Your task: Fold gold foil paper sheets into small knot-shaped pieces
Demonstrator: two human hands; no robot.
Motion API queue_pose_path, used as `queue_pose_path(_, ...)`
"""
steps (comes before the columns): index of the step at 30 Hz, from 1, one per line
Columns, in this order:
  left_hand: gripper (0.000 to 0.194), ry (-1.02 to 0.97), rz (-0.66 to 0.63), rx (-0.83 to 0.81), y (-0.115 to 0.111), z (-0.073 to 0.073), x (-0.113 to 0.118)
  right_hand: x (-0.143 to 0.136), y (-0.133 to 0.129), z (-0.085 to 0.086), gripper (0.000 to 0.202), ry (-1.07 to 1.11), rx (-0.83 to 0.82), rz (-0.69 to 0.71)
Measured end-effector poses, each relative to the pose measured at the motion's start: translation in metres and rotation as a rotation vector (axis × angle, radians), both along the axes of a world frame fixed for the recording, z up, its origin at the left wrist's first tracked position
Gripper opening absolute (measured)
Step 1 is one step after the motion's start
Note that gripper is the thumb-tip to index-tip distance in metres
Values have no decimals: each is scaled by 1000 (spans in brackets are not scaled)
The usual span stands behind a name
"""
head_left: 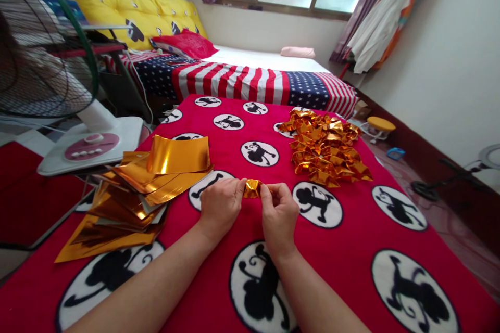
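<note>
Fan (97, 114) is standing at the far left, its white base sitting just beside the surface (344, 255), which a red cloth with round monkey prints is covering. Behind it, a yellow backrest (113, 8) is leaning along the wall. Next come gold sheets (128, 197), lying in a loose, fanned stack on the left part of the surface, the top one curving up and catching the light. Beyond them, a red pillow (189, 44) is resting on the bed (258, 57), whose side a stars-and-stripes cover is draping.

Nearer, the left hand (222, 203) is holding the left end of a small folded gold piece (252, 188), its thumb and fingers clamping that end. The piece is spanning the gap between the two hands, over the middle of the surface. The right hand (279, 213) is pinching the other end between thumb and fingers.

Farther right, folded gold pieces (326, 148) are lying in a crowded heap. Past the surface, a white shirt (383, 21) is hanging above a yellow-topped stool (381, 124).
</note>
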State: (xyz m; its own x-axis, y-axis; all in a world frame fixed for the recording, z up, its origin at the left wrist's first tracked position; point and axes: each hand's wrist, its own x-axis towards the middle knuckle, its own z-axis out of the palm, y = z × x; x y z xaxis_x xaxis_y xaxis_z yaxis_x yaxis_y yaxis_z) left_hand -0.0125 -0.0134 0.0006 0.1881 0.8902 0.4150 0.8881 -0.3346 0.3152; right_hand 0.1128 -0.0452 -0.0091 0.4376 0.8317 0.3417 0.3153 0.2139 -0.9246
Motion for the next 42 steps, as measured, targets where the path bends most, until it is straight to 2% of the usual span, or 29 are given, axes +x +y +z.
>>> queue_pose_path(8, 45, -118, -9, -93, -1, 5, -1, 4, 3, 0, 20, 54, -39, -13)
queue_pose_path(13, 37, -92, 32, -105, -2, 8, -1, 9, 6, -1, 20, 103, -70, 31)
queue_pose_path(17, 36, -77, 55, -110, 0, 7, -3, 18, 8, 0, 19, -30, -25, 7)
queue_pose_path(20, 26, -110, 89, -132, 2, 4, -4, 25, 11, 0, 18, -107, 1, -25)
queue_pose_path(25, 21, -156, 4, -123, 5, 0, -5, 29, 15, -2, 18, -70, -26, -30)
queue_pose_path(32, 19, -133, -19, -139, 5, -1, -1, 34, 21, -10, 17, -137, -127, -21)
queue_pose_path(36, 17, -220, -24, -146, 5, -3, -3, 33, 17, -8, 19, -42, -113, -53)
queue_pose_path(39, 19, -273, 26, -147, 13, 3, -3, 27, 10, -5, 16, 33, -86, -81)
queue_pose_path(42, 23, -274, 83, -141, 29, 20, 3, 20, 5, -4, 11, 2, -113, -16)
